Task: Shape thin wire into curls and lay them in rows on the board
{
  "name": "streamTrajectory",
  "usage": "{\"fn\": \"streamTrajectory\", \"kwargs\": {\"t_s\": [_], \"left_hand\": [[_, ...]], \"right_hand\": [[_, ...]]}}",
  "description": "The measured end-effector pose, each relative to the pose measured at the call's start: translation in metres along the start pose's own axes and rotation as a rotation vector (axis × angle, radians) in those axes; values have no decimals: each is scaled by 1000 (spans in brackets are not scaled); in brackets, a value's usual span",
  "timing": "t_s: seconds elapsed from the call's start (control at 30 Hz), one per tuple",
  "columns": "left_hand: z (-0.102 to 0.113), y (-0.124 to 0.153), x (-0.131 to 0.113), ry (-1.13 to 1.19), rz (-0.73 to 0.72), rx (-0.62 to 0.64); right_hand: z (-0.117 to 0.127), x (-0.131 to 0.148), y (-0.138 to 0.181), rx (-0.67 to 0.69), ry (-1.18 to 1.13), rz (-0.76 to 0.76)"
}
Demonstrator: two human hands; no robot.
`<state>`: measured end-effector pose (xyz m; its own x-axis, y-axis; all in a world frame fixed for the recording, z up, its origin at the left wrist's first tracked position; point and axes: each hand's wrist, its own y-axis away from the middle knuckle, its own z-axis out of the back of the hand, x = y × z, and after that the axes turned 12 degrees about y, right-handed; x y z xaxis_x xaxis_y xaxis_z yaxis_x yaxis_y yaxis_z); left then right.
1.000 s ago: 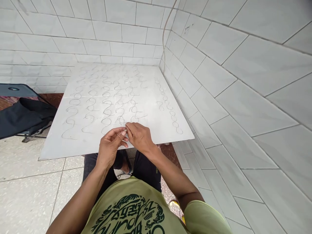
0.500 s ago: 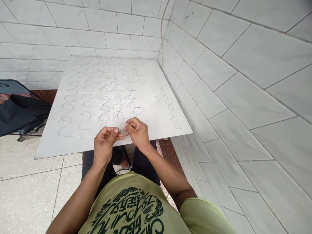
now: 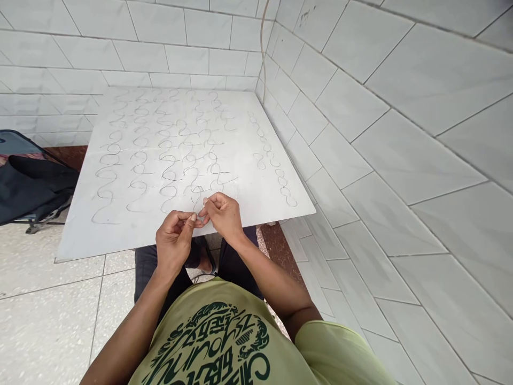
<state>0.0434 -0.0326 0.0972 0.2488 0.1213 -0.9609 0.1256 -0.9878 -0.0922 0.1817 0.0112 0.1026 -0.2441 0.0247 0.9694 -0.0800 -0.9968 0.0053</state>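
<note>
Close together over the near edge of the white board [image 3: 256, 208], both my hands work at a very thin piece of wire, mostly hidden by the fingers. My left hand [image 3: 175, 235] pinches it between thumb and forefinger. From the other side my right hand [image 3: 225, 215] is closed in a pinch at the same wire, fingertips nearly touching the left ones. Beyond them, thin curved wires [image 3: 168, 178] in wavy S shapes lie in several rows across the board. A chain of small wire loops [image 3: 284, 191] runs down its right side.
Tiled walls [image 3: 385, 155] meet the board behind and on the right. A thin cable [image 3: 262, 48] hangs in the corner. At the left stands a folding chair with dark cloth [image 3: 34, 184] on it. My legs are under the board's near edge.
My view has shifted slightly. The hands have drawn a little closer together, and less of the wire shows between the fingers. Both keep their pinch.
</note>
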Motion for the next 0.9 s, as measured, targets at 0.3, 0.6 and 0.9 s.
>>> {"fn": "streamTrajectory", "kwargs": {"t_s": [0.3, 0.6, 0.9], "left_hand": [[3, -8, 8, 273, 48, -56], [27, -27, 5, 587, 433, 107], [30, -21, 5, 768, 519, 207]], "right_hand": [[-5, -12, 2, 80, -464, -250], [12, -14, 9, 259, -526, -105], [0, -24, 25, 272, -673, -110]]}}
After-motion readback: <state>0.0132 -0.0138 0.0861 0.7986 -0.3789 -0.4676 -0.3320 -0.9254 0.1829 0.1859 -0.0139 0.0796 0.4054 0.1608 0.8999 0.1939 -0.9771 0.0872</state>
